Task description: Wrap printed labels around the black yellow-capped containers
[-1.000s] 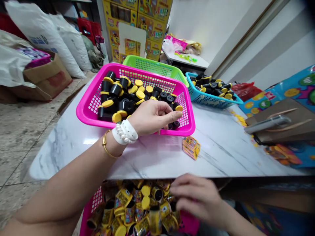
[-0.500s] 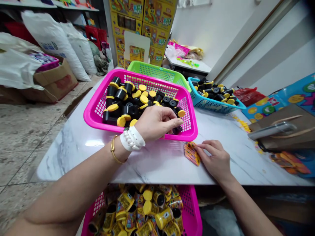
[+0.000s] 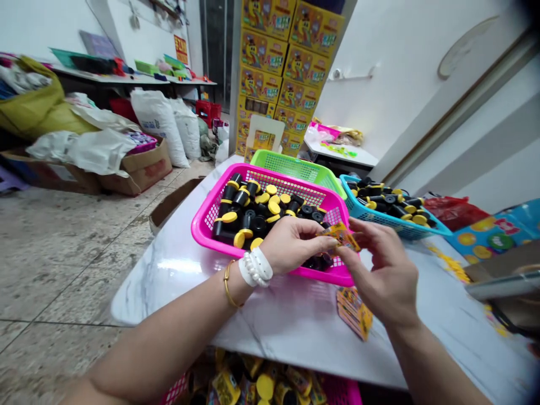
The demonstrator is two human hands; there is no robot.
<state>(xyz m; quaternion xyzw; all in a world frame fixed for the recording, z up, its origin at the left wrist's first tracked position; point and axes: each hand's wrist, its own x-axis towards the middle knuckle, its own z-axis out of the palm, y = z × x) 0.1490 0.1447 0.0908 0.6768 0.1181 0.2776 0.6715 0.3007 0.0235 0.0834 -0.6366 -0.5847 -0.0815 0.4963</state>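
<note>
A small yellow-orange printed label (image 3: 342, 236) is pinched between my two hands, above the right front rim of the pink basket. My left hand (image 3: 293, 243), with a white bead bracelet at the wrist, grips its left edge. My right hand (image 3: 382, 270) holds its right side. Black cylinders with yellow caps (image 3: 248, 216) fill the pink basket (image 3: 211, 243). On the table, below my right hand, lies a fanned stack of similar labels (image 3: 354, 312).
Behind are a green basket (image 3: 295, 167) and a blue basket (image 3: 396, 226) of black cylinders. Yellow-wrapped cylinders (image 3: 265, 385) lie in another pink basket below the front edge of the white table (image 3: 169, 287). Yellow boxes (image 3: 261, 53) stand stacked behind.
Both hands have come together over the basket rim with a label between them. My right hand has risen from the label stack. The view has shifted left and up.
</note>
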